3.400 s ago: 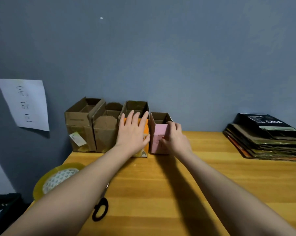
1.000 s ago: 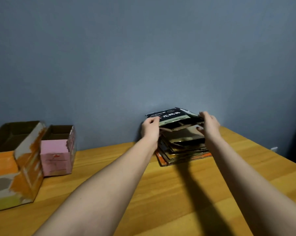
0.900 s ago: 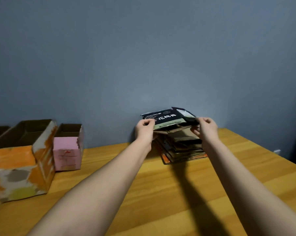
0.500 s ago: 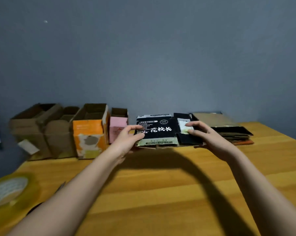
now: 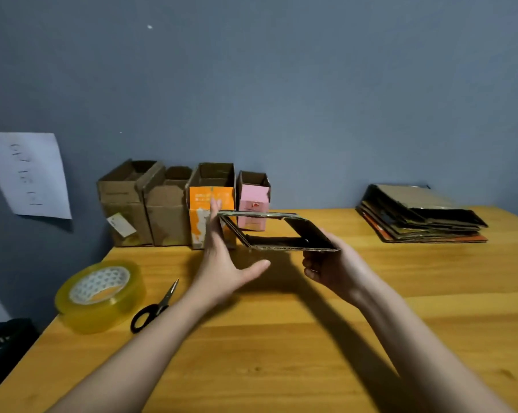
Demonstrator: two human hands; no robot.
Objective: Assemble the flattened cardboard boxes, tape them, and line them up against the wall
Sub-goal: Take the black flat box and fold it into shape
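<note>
Holding the half-open black box (image 5: 277,232) up in front of the pink box (image 5: 253,204), I keep its long side left-right. My left hand (image 5: 222,263) presses flat; my right hand (image 5: 333,268) grips underneath.

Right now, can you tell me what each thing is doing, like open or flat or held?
black box: half opened, held above the table.
left hand: fingers straight, pressing the box's left side.
right hand: gripping the box's right corner.
four boxes: upright, tops open, lined against the wall.
cardboard pile: flattened, stacked.
tape roll: lying flat.
scissors: closed, lying on the table.
</note>
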